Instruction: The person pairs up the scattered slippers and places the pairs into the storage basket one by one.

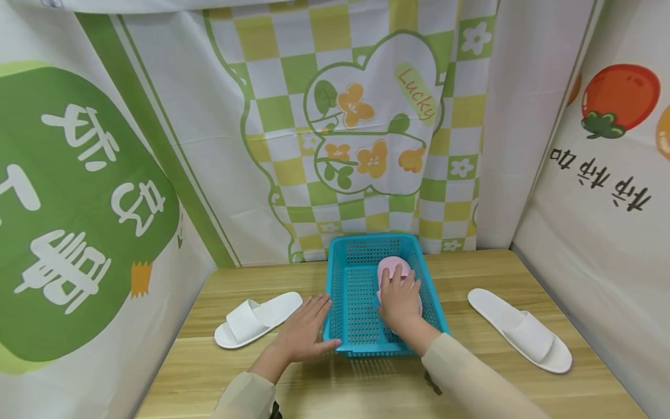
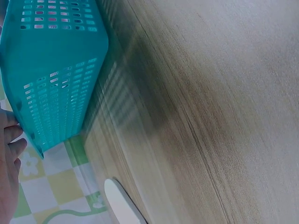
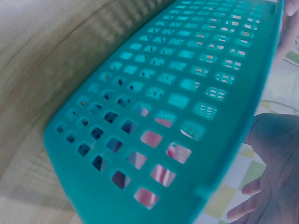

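Observation:
A turquoise perforated basket [image 1: 358,291] stands at the middle of the wooden table, with a pink slipper [image 1: 392,265] lying along its right side. Over the slipper is my right hand [image 1: 399,299], its fingers spread on top and covering much of it. My left hand [image 1: 306,329] rests at the basket's left rim, fingers extended along it and thumb at the front corner. In the left wrist view, the fingers [image 2: 13,135] touch the rim from outside. Patches of pink show through the holes of the basket wall [image 3: 187,116] in the right wrist view.
One white slipper [image 1: 256,320] lies left of the basket, near the left hand. Another white slipper [image 1: 520,330] lies to the right on the table [image 1: 366,390]. Printed cloth [image 1: 361,116] hangs close behind the basket, and more cloth encloses both sides.

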Available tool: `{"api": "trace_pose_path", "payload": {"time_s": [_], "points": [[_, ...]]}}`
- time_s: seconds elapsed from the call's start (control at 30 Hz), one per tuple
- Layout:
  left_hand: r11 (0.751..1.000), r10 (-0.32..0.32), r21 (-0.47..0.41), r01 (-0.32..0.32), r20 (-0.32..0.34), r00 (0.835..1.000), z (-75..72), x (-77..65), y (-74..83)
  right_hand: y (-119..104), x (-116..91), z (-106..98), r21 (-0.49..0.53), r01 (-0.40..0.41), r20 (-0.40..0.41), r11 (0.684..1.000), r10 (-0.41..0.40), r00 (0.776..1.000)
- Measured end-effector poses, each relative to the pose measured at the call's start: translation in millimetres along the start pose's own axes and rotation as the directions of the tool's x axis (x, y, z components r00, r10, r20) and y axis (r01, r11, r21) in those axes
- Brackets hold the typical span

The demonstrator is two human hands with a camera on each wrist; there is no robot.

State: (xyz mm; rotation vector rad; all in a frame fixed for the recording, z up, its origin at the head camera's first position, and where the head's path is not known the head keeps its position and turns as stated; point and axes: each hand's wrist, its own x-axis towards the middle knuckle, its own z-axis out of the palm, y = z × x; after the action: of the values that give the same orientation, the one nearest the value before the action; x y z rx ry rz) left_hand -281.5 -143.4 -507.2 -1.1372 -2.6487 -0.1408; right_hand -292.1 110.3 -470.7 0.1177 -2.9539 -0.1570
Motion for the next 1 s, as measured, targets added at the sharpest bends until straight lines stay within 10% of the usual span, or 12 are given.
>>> {"api": "trace_pose_path", "payload": {"time_s": [0.57,1.0], "points": [[1.000,-0.009,-0.026,0.009,0.007,1.000,-2.5,-1.3,1.9,26,-19,-27,0.124,0.135,-0.206,0.983,-0.108,0.973],[1.000,-0.003,-0.007,0.003,0.015,1.000,-5.2,-3.5,2.6,61,-29,-20,0.128,0.371,-0.460,0.920,-0.276,0.844]]}}
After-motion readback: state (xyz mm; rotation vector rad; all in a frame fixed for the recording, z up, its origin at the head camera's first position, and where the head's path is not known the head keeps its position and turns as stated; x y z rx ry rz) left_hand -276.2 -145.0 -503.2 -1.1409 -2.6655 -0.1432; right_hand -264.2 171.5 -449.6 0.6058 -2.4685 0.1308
